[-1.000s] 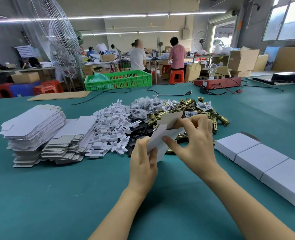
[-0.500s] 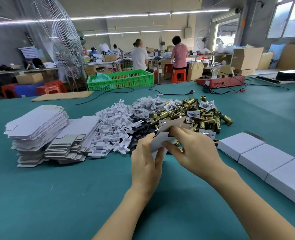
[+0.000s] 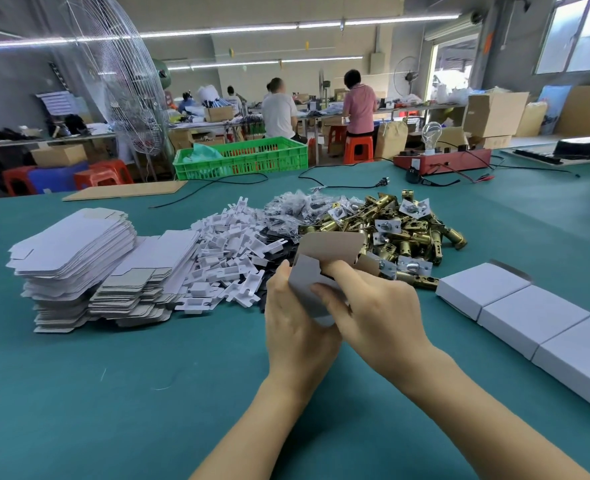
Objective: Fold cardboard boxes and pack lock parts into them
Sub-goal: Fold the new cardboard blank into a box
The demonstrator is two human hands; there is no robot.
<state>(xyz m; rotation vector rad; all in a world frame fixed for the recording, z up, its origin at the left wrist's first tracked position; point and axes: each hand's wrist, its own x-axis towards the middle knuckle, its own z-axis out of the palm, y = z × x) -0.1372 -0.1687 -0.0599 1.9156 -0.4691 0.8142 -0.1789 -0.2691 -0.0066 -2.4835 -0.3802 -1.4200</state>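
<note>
both hands (image 3: 300, 327) (image 3: 376, 317) grip a half-folded cardboard box (image 3: 324, 268) above the table (image 3: 113, 393).

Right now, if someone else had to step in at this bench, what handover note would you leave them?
Left hand grips the lower end of a half-formed cardboard box. Right hand holds it too, with fingers pressing into its open top; the flap stands up.
Flat box blanks are stacked at the left of the green table. White plastic inserts lie in the middle and brass latch parts behind the hands.
Done: three closed white boxes sit in a row at the right.
Left: finish folding this box, pack it with lock parts, close it, then carry on through the stack.
</note>
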